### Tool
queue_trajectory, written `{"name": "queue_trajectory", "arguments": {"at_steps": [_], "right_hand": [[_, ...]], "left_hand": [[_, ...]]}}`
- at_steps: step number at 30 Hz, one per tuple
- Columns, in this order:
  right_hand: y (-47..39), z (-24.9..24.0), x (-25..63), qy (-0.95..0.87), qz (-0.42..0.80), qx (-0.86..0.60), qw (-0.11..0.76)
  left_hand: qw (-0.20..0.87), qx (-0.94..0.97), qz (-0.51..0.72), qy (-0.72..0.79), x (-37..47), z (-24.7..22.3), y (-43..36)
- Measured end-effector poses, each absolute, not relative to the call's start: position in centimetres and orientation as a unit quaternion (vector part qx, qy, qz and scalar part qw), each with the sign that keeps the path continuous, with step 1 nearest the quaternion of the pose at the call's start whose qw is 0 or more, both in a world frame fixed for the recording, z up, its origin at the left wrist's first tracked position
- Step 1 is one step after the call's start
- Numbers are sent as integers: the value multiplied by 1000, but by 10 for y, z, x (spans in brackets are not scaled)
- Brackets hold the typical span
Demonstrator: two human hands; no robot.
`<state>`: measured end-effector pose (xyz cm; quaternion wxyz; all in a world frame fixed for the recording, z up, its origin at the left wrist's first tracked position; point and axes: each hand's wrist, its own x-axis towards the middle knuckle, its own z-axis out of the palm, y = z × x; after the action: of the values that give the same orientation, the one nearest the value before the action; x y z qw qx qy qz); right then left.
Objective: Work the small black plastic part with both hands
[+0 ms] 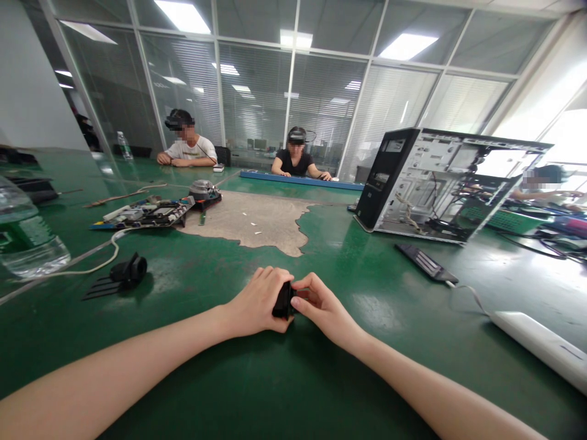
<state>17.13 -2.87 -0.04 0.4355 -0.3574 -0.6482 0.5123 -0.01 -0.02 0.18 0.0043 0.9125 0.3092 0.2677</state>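
Note:
A small black boxy part [282, 300] is held just above or on the green table, near the middle of the view. My left hand [262, 297] wraps round it from the left, thumb below and fingers over the top. From the right, my right hand [323, 305] pinches at its right side with thumb and forefinger. Most of the part is hidden by my fingers, so its exact kind does not show. To the left lies a black plastic piece with a round end and flat prongs [125, 273].
An opened computer case [413, 183] stands at the right, near a black power strip-like device [426, 263] and a white power bank [536, 342]. A circuit board [147, 214], a heatsink fan [204, 191] and a water bottle [27, 238] are leftward. Several people sit beyond.

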Motion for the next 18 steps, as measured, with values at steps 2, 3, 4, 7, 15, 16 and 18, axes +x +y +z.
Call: {"name": "queue_trajectory", "arguments": {"at_steps": [2, 3, 4, 7, 15, 16, 18], "right_hand": [[-27, -1, 171, -646, 507, -365, 438], [-26, -1, 171, -645, 506, -368, 439], [-26, -2, 171, -645, 505, -371, 438], [-24, -2, 172, -641, 505, -383, 433], [-28, 0, 174, -657, 521, -342, 424], [-29, 1, 174, -654, 521, -340, 430], [-30, 2, 172, -648, 519, -343, 439]], "left_hand": [[5, 913, 267, 309, 0, 2, 0], [5, 913, 267, 309, 0, 2, 0], [6, 913, 267, 308, 0, 2, 0], [9, 913, 266, 308, 0, 2, -1], [5, 915, 263, 306, 0, 2, 0], [4, 915, 264, 306, 0, 2, -1], [1, 914, 265, 308, 0, 3, -1]]}}
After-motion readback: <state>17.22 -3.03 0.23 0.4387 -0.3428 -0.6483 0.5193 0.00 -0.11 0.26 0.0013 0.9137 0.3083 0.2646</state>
